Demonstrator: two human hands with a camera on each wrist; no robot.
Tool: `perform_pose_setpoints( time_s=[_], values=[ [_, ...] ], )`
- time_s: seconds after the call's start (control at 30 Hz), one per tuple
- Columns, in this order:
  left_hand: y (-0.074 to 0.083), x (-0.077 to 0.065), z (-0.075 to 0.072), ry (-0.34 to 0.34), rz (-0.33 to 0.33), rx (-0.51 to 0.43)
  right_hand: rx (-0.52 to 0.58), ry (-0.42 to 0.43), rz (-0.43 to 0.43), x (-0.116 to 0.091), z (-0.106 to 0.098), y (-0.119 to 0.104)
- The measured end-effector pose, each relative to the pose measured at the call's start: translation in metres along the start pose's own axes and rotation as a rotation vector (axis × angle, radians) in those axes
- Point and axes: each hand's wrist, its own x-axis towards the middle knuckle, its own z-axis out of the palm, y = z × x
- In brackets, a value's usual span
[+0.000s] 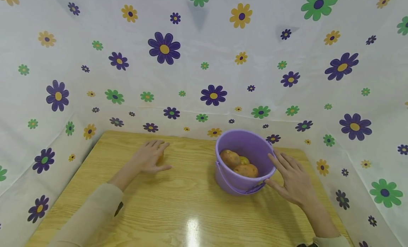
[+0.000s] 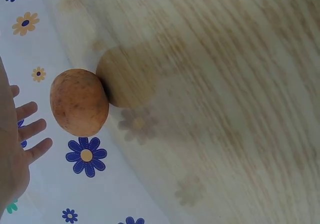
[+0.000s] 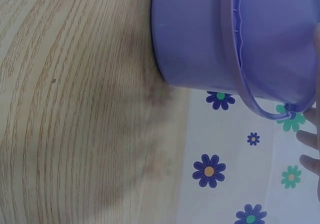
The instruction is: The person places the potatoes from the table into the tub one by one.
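Observation:
A reddish-brown potato (image 2: 79, 103) lies on the table, its shadow beside it in the left wrist view. My left hand (image 1: 149, 156) is over it with fingers and thumb spread, hiding most of the potato in the head view. To the right stands a purple bucket (image 1: 229, 185), upright, its handle hanging down on the near side. Inside are two potatoes (image 1: 248, 170) and a yellowish item (image 1: 244, 160) partly hidden behind them. Fingers extended, my right hand (image 1: 294, 183) is at the bucket's right side, with fingertips and thumb right at the rim.
The wooden table (image 1: 178, 211) ends at the back against a white flowered cloth (image 1: 191, 77), which also rises on both sides. A dark band (image 1: 118, 208) shows at my left sleeve.

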Motion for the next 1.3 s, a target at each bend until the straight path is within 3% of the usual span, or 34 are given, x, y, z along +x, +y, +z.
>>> perform_pose_setpoints(
  time_s=[0.7, 1.3],
  values=[
    [-0.014, -0.008, 0.031, 0.021, -0.109, 0.048, -0.006, -0.003, 0.000, 0.000, -0.001, -0.001],
    [-0.016, -0.013, 0.038, 0.029, -0.195, 0.029, -0.008, 0.005, -0.003, 0.000, 0.000, -0.001]
  ],
)
